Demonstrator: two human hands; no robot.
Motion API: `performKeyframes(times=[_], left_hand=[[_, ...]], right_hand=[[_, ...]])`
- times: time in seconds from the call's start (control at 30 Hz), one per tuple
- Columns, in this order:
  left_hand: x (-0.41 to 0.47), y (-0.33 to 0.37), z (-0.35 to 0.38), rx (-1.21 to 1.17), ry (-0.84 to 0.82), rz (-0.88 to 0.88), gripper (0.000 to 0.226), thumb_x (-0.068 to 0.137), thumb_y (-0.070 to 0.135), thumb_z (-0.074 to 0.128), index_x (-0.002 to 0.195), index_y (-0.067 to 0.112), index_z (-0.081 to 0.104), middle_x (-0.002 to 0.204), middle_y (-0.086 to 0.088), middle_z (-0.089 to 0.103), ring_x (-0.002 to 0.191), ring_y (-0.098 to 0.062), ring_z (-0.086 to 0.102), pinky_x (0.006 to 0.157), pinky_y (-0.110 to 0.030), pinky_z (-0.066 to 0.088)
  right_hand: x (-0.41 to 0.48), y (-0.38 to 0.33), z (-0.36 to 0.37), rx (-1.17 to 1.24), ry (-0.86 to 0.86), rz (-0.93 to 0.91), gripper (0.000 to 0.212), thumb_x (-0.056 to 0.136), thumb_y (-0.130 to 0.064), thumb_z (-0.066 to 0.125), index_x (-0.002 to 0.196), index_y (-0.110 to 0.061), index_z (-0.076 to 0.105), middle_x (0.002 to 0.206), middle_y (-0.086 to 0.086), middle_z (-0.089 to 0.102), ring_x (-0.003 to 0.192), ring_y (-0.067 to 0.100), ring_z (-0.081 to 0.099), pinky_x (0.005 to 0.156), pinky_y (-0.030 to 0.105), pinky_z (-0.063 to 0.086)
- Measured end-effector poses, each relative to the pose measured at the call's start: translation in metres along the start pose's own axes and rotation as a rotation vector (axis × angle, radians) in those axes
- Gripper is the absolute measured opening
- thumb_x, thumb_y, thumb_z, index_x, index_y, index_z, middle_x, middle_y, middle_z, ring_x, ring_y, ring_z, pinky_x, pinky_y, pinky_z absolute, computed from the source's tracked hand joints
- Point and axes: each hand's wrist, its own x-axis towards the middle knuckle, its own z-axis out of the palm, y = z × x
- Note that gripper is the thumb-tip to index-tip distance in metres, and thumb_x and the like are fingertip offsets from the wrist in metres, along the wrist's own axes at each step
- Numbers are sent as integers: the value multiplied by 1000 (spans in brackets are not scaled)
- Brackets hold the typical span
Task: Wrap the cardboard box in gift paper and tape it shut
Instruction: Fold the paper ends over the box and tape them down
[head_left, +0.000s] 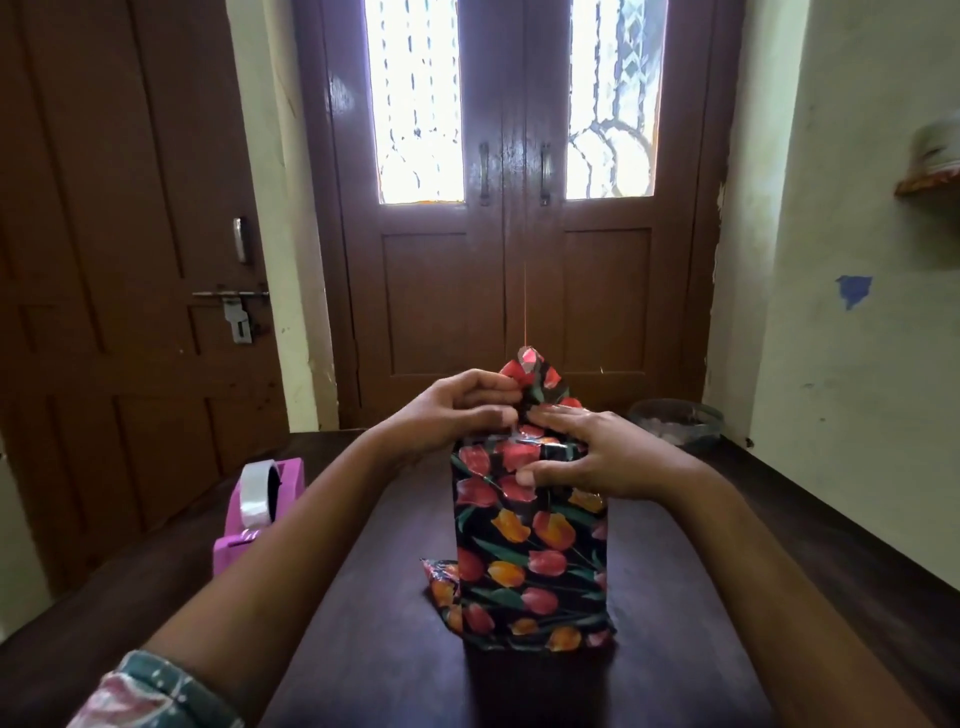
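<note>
The box (530, 551) stands upright on the dark wooden table (363, 623), covered in black gift paper with red and orange tulips. A pointed paper flap (535, 376) sticks up at its far top edge. My left hand (457, 410) pinches the paper at the base of that flap. My right hand (587, 457) lies over the box's top, fingers flat and thumb pressing the front face. A loose paper fold (441, 587) juts out at the box's lower left. The cardboard itself is hidden.
A pink tape dispenser (260, 509) with a clear tape roll sits on the table to the left. A glass bowl (675, 423) stands at the table's far right corner. Brown doors rise behind the table.
</note>
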Motion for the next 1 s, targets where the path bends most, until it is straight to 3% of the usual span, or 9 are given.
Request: performKeyframes(times=[0.1, 0.2, 0.37, 0.53, 0.63, 0.73, 0.87, 0.93, 1.0], left_hand=[[-12, 0, 0, -53, 317, 13, 17, 86, 18, 64, 103, 13, 65, 107, -7, 67, 95, -18, 65, 78, -24, 55], [-27, -2, -16, 55, 507, -41, 8, 89, 12, 60, 94, 9, 66, 90, -2, 66, 81, -9, 62, 65, -12, 52], [-69, -16, -43, 442, 700, -284, 9, 88, 19, 63, 85, 13, 69, 88, -1, 64, 89, -17, 57, 77, -28, 42], [-116, -30, -68, 690, 778, -663, 21, 89, 33, 59, 90, 13, 65, 90, -5, 64, 85, -22, 60, 72, -33, 48], [-134, -37, -79, 610, 791, -840, 28, 90, 31, 57, 94, 4, 65, 86, -11, 64, 82, -25, 62, 71, -35, 48], [-141, -42, -78, 267, 793, -885, 29, 91, 20, 58, 108, -3, 58, 95, -16, 57, 91, -30, 60, 67, -36, 50], [-141, -41, -71, 65, 784, -927, 36, 97, 23, 48, 124, -1, 47, 97, -16, 51, 72, -23, 54, 47, -32, 51], [-138, -42, -70, 22, 792, -941, 40, 98, 26, 45, 129, 1, 44, 100, -16, 53, 69, -23, 52, 51, -33, 50], [-135, -42, -70, -9, 810, -957, 42, 99, 26, 43, 132, 1, 41, 119, -18, 52, 76, -25, 55, 60, -35, 52]], right_hand=[[0, 1, 1, 9, 10, 20, 77, 77, -55, 62, 143, -33, 31, 150, -7, 31, 135, 16, 33, 108, 37, 34], [-1, 2, 0, 27, 10, 41, 79, 75, -56, 63, 143, -33, 31, 151, -6, 30, 135, 17, 34, 108, 39, 35], [0, 1, 0, 37, 19, 63, 78, 75, -56, 65, 143, -31, 34, 149, -1, 34, 132, 21, 38, 105, 38, 39], [-2, 1, 2, 9, 53, 58, 77, 75, -56, 65, 142, -30, 35, 149, 1, 35, 132, 22, 38, 105, 36, 38], [-1, 2, 2, 33, 47, 62, 77, 75, -54, 65, 142, -29, 37, 148, 4, 36, 130, 23, 40, 103, 36, 39], [-1, 3, 2, 70, 50, 63, 76, 75, -52, 67, 141, -28, 37, 147, 5, 37, 130, 24, 40, 101, 34, 38], [-1, 4, 3, 119, 48, 72, 77, 75, -49, 69, 141, -27, 37, 146, 6, 38, 128, 25, 42, 99, 34, 40], [-1, 5, 4, 143, 45, 84, 77, 74, -49, 69, 141, -28, 37, 145, 6, 38, 127, 25, 43, 98, 34, 40], [-1, 5, 3, 150, 46, 88, 78, 74, -49, 69, 141, -28, 37, 146, 6, 38, 126, 24, 44, 98, 34, 41]])
